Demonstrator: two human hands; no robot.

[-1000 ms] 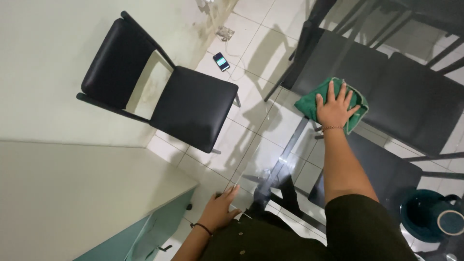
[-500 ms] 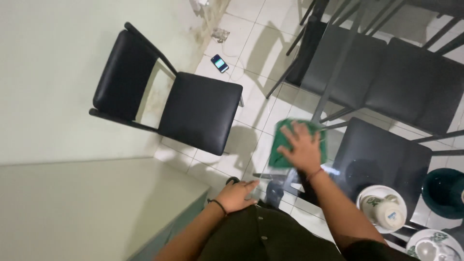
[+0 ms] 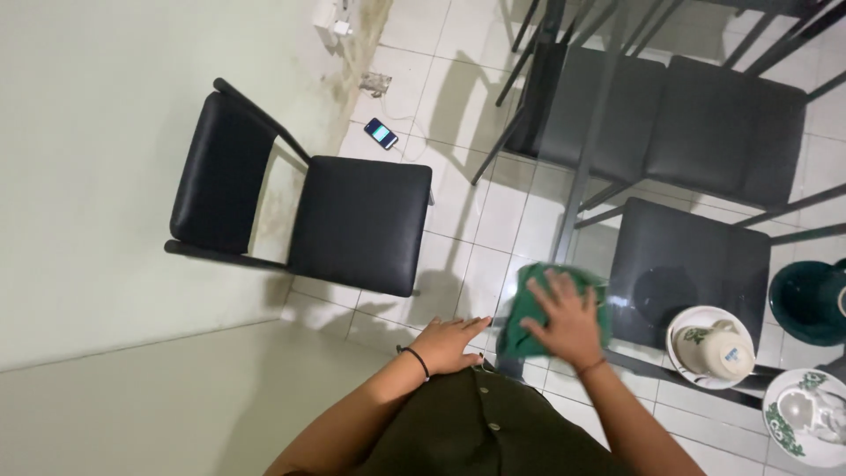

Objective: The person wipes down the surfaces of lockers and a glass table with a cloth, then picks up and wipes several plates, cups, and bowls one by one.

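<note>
I see my right hand [image 3: 568, 322] pressed flat, fingers spread, on a green cloth [image 3: 529, 308] that lies on the glass bench [image 3: 617, 264] near its closest edge; the grip is apart, not clamped on the cloth. My left hand [image 3: 451, 342] rests open-palmed at the bench edge, just beside the cloth and holding nothing. To the right on the glass stand a white cup on a saucer [image 3: 712, 345], a patterned white dish [image 3: 806, 416] and a dark green bowl [image 3: 811, 300], all well apart from the cloth. Black chairs show through the glass; another black chair [image 3: 308, 211] stands by the wall, with a phone [image 3: 381, 133] on the tiled floor beyond it.
</note>
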